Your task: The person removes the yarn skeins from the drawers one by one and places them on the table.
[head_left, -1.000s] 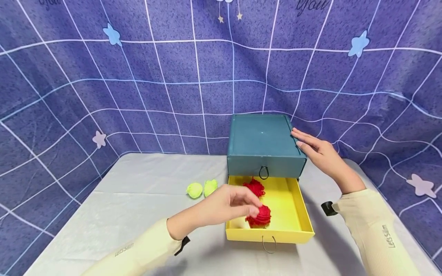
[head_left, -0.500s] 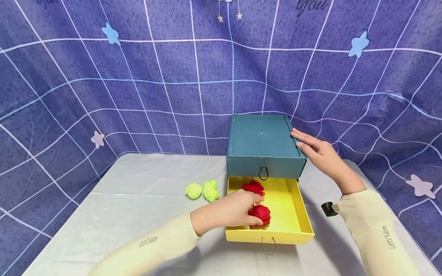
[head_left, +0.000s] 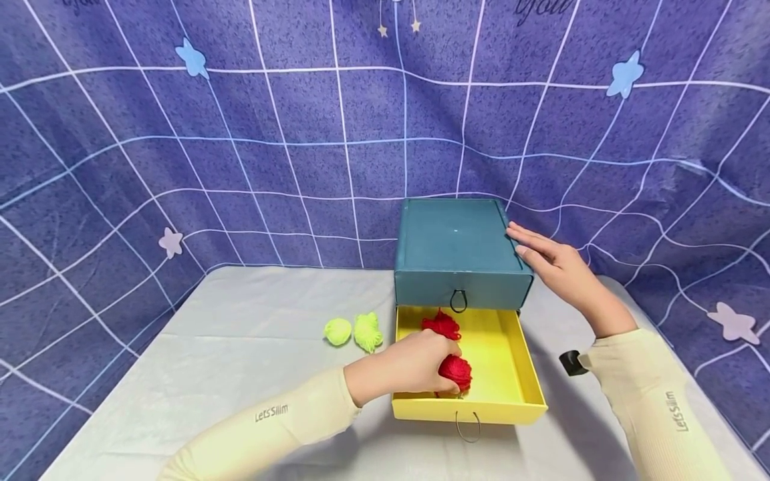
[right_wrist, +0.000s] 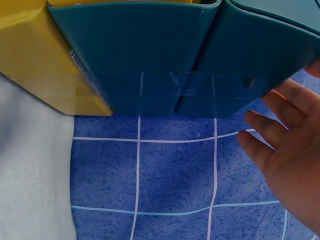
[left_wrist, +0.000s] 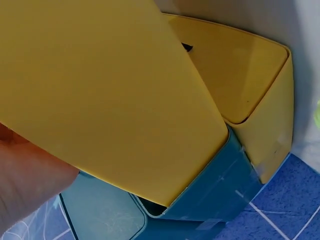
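Note:
Inside the pulled-out yellow drawer (head_left: 502, 354), my left hand (head_left: 412, 364) grips a red yarn ball (head_left: 458, 374), thumb at its near side and fingers at its far side. A second red yarn ball (head_left: 441, 325) lies farther back in the drawer, just beyond the fingers. In the left wrist view only part of the left hand (left_wrist: 35, 180) shows; the drawer's wall hides the ball. My right hand (head_left: 559, 270) rests with extended fingers against the right top edge of the teal upper drawer box (head_left: 457, 234). The right wrist view shows those fingers along the teal side (right_wrist: 260, 60).
Two lime-green yarn balls (head_left: 351, 332) lie on the pale tablecloth (head_left: 252, 334) left of the drawers. A loop handle (head_left: 468, 427) hangs from the yellow drawer's front, another loop (head_left: 459, 300) from the teal front. Behind stands a purple grid-patterned curtain (head_left: 301, 167).
My left hand has come down from above the near red yarn ball and closed its fingers and thumb round it. The right hand has stayed on the teal box.

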`<state>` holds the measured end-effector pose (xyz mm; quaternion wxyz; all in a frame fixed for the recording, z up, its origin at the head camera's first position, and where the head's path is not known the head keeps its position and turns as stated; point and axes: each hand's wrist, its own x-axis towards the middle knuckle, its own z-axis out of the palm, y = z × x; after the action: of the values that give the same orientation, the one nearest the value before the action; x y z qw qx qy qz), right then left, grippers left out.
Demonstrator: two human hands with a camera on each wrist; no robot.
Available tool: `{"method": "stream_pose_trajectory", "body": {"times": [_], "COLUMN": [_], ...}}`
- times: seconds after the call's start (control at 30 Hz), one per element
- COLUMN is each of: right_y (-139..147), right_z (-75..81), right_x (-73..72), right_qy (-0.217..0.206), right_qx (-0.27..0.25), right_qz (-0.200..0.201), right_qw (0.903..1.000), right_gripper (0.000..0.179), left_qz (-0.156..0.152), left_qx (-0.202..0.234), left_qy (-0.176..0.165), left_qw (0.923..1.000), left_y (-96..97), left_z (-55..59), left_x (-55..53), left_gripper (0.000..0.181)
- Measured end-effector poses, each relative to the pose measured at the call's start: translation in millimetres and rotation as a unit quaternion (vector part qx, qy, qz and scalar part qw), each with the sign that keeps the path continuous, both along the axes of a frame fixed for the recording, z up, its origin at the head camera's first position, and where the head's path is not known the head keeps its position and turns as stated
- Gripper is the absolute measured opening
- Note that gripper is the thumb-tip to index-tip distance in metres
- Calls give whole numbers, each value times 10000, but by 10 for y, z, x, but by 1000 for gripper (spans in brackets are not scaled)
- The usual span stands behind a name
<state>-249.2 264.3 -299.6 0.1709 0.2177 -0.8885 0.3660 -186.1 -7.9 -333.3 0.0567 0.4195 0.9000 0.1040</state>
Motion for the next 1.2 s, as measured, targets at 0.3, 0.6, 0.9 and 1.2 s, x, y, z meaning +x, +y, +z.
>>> {"method": "stream_pose_trajectory", "body": {"times": [0.3, 0.6, 0.9, 1.2], "right_y": [-1, 4, 10, -1], "right_z": [-13, -6, -19, 4], "right_x": [1, -6, -16, -4], "right_qy": [-15, -81, -197, -179], "right_qx": [6, -44, -75, -32], "right_qz": [-16, -69, -134, -102], "right_qw": [10000, 9999, 9997, 9998], "right_gripper": [39, 40, 40, 40], "left_qz": [209, 487, 589, 796], "left_qx": [481, 1106, 1871, 2406], "left_qy": [-100, -356, -976, -1610], "left_qw": [9986, 9920, 9757, 9539], "left_y": [-35, -153, -301, -494], "left_z": [-7, 66, 171, 276], "left_x": [-1, 4, 15, -20], "left_gripper": [31, 37, 43, 39]}}
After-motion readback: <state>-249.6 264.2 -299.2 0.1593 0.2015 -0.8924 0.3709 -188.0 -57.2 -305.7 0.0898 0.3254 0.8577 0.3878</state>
